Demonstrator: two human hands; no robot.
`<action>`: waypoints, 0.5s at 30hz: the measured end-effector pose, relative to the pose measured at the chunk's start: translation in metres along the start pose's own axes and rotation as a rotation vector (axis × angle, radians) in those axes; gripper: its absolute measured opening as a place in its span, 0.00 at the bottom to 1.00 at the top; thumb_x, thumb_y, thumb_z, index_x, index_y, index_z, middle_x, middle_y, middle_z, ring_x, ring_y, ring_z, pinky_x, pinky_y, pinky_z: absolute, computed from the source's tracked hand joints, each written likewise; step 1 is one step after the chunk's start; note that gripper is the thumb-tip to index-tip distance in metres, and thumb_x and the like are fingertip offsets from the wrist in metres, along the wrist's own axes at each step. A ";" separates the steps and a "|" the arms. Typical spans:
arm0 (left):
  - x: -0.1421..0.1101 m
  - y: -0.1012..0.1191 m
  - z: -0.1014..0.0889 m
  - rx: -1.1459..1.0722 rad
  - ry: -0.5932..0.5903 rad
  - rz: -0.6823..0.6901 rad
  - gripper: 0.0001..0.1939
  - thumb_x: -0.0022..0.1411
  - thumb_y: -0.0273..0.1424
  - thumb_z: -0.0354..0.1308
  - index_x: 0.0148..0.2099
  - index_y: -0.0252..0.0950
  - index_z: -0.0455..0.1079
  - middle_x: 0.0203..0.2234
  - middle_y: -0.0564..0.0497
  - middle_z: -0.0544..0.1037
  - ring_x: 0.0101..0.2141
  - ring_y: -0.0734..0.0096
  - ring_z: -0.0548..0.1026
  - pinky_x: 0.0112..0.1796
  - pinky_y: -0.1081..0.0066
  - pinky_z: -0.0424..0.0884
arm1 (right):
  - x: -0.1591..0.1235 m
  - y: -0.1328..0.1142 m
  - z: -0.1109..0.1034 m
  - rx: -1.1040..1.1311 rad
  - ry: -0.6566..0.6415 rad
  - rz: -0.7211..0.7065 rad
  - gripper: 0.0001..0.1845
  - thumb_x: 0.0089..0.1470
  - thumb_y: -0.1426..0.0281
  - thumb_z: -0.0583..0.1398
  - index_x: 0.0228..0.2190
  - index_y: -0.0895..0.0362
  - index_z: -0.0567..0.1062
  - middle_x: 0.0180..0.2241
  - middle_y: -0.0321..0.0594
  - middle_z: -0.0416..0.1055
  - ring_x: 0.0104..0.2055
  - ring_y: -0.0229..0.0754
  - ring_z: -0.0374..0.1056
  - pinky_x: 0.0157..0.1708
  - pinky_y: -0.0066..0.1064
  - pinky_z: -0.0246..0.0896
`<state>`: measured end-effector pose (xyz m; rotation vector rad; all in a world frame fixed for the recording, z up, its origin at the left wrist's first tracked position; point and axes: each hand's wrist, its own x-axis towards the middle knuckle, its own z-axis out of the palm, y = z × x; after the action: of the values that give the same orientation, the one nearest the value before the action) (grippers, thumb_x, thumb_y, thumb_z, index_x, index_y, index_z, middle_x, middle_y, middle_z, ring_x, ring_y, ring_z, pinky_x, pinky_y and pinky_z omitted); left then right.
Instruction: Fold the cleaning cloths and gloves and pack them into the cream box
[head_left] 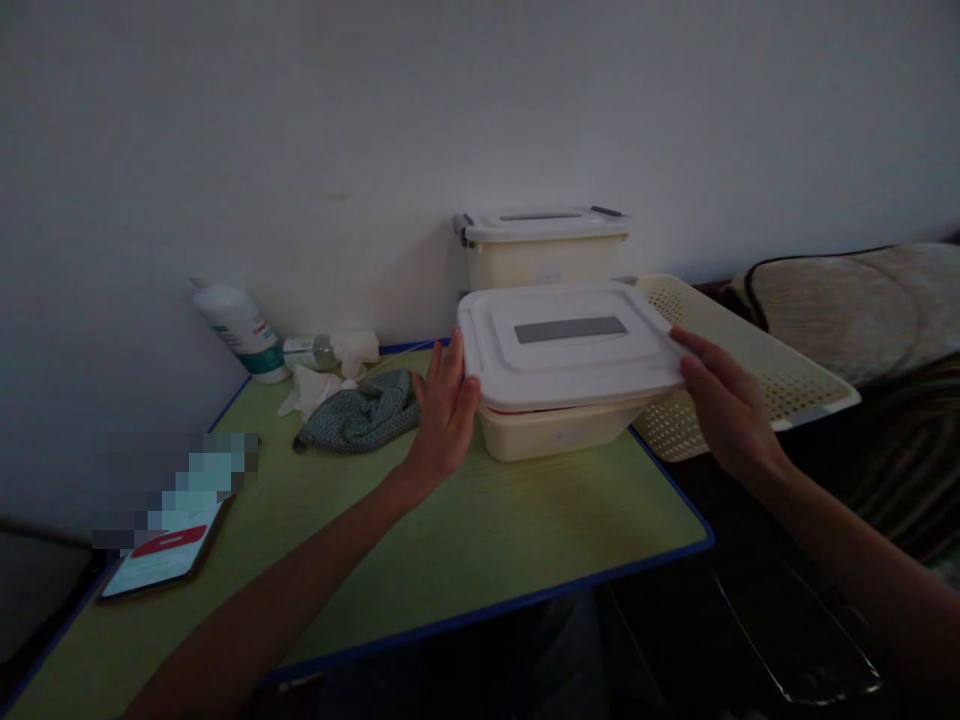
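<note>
A white lid [571,360] with a grey strip sits over a cream plastic box [559,432] on the table. A narrow gap with a red edge shows between lid and box at the front left. My left hand [444,410] holds the lid's left edge, its fingers stretched up along the side and its thumb at the front corner. At the right edge, my right hand [724,405] pinches the lid, thumb and forefinger at its rim and the other fingers partly hidden. Behind stands a second cream box [544,262] with its white lid on and dark clips.
A cream perforated basket [780,370] lies tilted at the right of the green table [480,560]. Left of the box are a grey-green cloth [364,412], crumpled tissue [311,390], a small bottle [309,351], a white bottle [240,330] and a phone [176,525].
</note>
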<state>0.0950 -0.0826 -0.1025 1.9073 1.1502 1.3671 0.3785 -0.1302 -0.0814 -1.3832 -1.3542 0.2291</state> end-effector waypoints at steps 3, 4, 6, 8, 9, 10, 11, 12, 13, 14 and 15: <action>-0.003 -0.006 0.003 0.029 -0.020 -0.010 0.41 0.56 0.61 0.32 0.66 0.47 0.46 0.64 0.48 0.52 0.65 0.55 0.40 0.59 0.45 0.26 | -0.004 0.000 0.002 0.015 0.010 0.076 0.23 0.52 0.54 0.55 0.47 0.50 0.71 0.54 0.40 0.66 0.58 0.51 0.59 0.59 0.50 0.49; -0.004 -0.008 0.004 0.041 -0.026 -0.011 0.41 0.56 0.61 0.32 0.66 0.47 0.46 0.64 0.48 0.52 0.65 0.55 0.40 0.59 0.45 0.27 | -0.005 -0.001 0.002 0.001 0.002 0.086 0.23 0.51 0.54 0.56 0.46 0.49 0.71 0.54 0.39 0.66 0.58 0.50 0.58 0.60 0.50 0.47; -0.006 -0.011 0.005 0.062 -0.042 -0.018 0.40 0.57 0.60 0.32 0.66 0.47 0.46 0.64 0.48 0.53 0.65 0.55 0.40 0.59 0.45 0.28 | -0.007 -0.003 0.003 -0.025 -0.014 0.096 0.22 0.51 0.55 0.55 0.46 0.49 0.71 0.54 0.38 0.65 0.59 0.51 0.58 0.61 0.50 0.45; -0.007 -0.013 0.006 0.068 -0.051 -0.029 0.39 0.58 0.59 0.32 0.66 0.48 0.45 0.64 0.49 0.52 0.65 0.55 0.40 0.59 0.44 0.28 | -0.007 -0.002 0.003 -0.048 -0.027 0.110 0.22 0.51 0.55 0.55 0.47 0.48 0.71 0.55 0.37 0.65 0.59 0.51 0.58 0.61 0.52 0.45; -0.008 -0.014 0.006 0.067 -0.053 -0.034 0.38 0.59 0.59 0.32 0.66 0.48 0.45 0.64 0.49 0.52 0.65 0.55 0.41 0.59 0.44 0.28 | -0.007 -0.002 0.004 -0.056 -0.029 0.116 0.22 0.51 0.55 0.54 0.47 0.47 0.71 0.55 0.37 0.65 0.59 0.51 0.58 0.60 0.52 0.45; -0.009 -0.015 0.007 0.064 -0.054 -0.037 0.37 0.59 0.58 0.32 0.66 0.49 0.45 0.64 0.49 0.52 0.65 0.55 0.41 0.59 0.44 0.28 | -0.007 0.000 0.004 -0.062 -0.030 0.120 0.22 0.51 0.55 0.54 0.47 0.47 0.71 0.55 0.36 0.65 0.58 0.52 0.58 0.60 0.53 0.46; -0.010 -0.016 0.008 0.061 -0.056 -0.040 0.37 0.59 0.58 0.32 0.66 0.49 0.44 0.64 0.49 0.52 0.65 0.55 0.41 0.59 0.44 0.28 | -0.007 0.001 0.004 -0.065 -0.033 0.124 0.22 0.51 0.55 0.54 0.47 0.47 0.71 0.54 0.36 0.65 0.58 0.52 0.58 0.60 0.53 0.46; -0.010 -0.017 0.009 0.059 -0.057 -0.043 0.37 0.60 0.58 0.33 0.66 0.48 0.44 0.64 0.49 0.52 0.65 0.54 0.41 0.59 0.44 0.28 | -0.007 0.003 0.005 -0.065 -0.035 0.127 0.22 0.51 0.55 0.54 0.47 0.47 0.71 0.54 0.36 0.66 0.58 0.52 0.59 0.60 0.53 0.47; -0.011 -0.018 0.010 0.056 -0.060 -0.045 0.37 0.60 0.58 0.33 0.66 0.47 0.45 0.64 0.48 0.52 0.65 0.54 0.41 0.59 0.43 0.28 | -0.007 0.005 0.005 -0.061 -0.037 0.128 0.22 0.51 0.55 0.54 0.47 0.47 0.71 0.54 0.37 0.66 0.58 0.53 0.59 0.59 0.53 0.47; -0.012 -0.018 0.011 0.053 -0.061 -0.046 0.37 0.60 0.58 0.33 0.66 0.47 0.45 0.64 0.48 0.52 0.65 0.54 0.41 0.58 0.43 0.28 | -0.007 0.007 0.005 -0.056 -0.037 0.129 0.22 0.51 0.55 0.55 0.46 0.47 0.71 0.54 0.37 0.66 0.58 0.53 0.59 0.59 0.54 0.48; -0.012 -0.019 0.011 0.049 -0.060 -0.047 0.37 0.60 0.57 0.33 0.66 0.46 0.45 0.64 0.47 0.52 0.65 0.53 0.41 0.58 0.43 0.28 | -0.006 0.008 0.005 -0.053 -0.037 0.130 0.22 0.51 0.55 0.55 0.46 0.48 0.72 0.54 0.37 0.66 0.58 0.53 0.59 0.59 0.54 0.47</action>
<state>0.0977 -0.0831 -0.1276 1.9295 1.2023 1.2591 0.3770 -0.1299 -0.0929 -1.5201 -1.3105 0.3088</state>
